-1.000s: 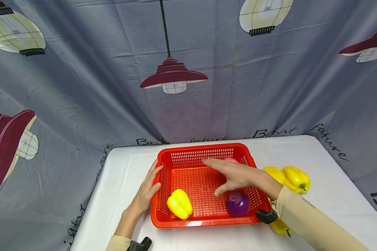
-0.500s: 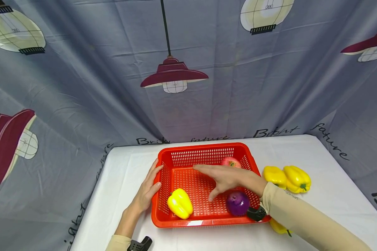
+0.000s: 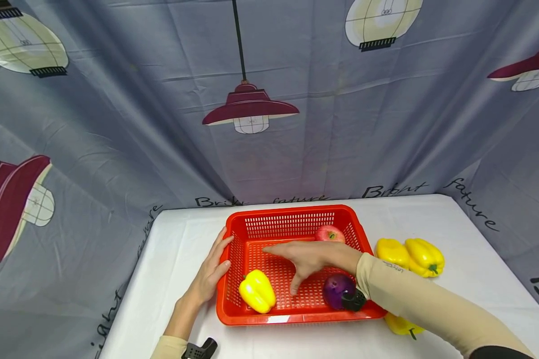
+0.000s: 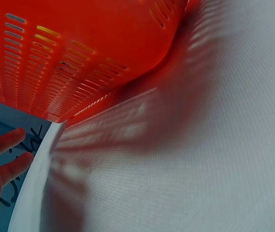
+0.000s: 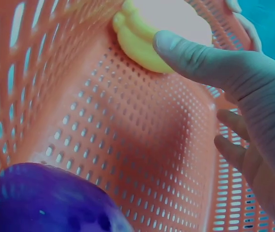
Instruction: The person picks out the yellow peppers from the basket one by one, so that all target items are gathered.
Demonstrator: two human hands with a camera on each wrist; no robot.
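My left hand (image 3: pixel 209 273) rests on the left rim of a red slotted basket (image 3: pixel 292 318), fingers extended. In the left wrist view, its fingers (image 4: pixel 9 141) show beside the basket's outer wall. Inside the basket, my right hand (image 3: pixel 307 259) hovers with fingers and thumb spread, holding nothing. Nearest its thumb is a yellow bell pepper (image 3: pixel 257 292), which lies at the basket's front left. Under my right wrist sits a round, glossy purple item (image 3: pixel 337 290), partly hidden by the wrist camera. A red apple (image 3: pixel 330 233) lies at the back right of the basket.
On the white table (image 3: pixel 471 279), right of the basket, two yellow bell peppers (image 3: pixel 424 257) lie side by side. Another yellow pepper (image 3: pixel 402 325) is partly hidden beneath the right sleeve. A grey curtain (image 3: pixel 269 164) with printed lamps hangs behind the table.
My right hand has moved left across the basket, toward the yellow pepper, uncovering the apple. The left hand has stayed at the rim.
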